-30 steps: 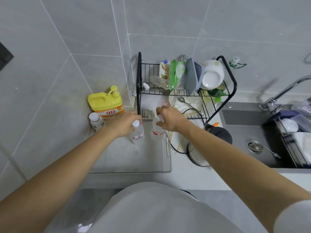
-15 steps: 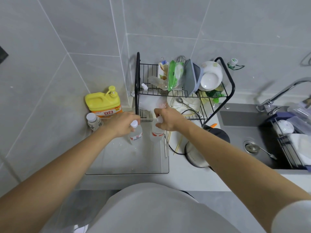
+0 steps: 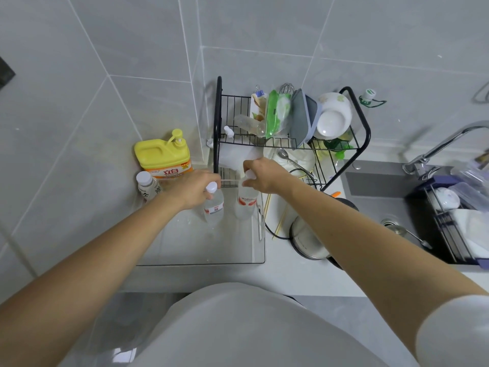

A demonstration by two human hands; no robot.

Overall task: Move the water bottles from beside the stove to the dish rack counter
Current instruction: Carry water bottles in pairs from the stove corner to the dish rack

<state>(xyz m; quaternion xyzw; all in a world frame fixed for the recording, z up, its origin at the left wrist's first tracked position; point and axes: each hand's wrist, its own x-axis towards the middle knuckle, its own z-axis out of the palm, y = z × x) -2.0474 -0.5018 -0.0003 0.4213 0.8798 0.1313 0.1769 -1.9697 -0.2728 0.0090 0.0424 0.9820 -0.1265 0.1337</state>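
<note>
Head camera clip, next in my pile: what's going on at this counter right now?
A person stands at a kitchen counter holding two clear water bottles by their necks, one in each hand. The left hand grips the left bottle; the right hand grips the right bottle. Both bottles are upright inside a clear tray in front of the black dish rack. Whether they rest on the tray yet is unclear. A yellow detergent jug and another small bottle stand further left.

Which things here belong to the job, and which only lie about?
Job: left hand gripping one water bottle; right hand gripping the second water bottle; clear tray.
Lying about: yellow detergent jug, dish rack, kettle, sink.
</note>
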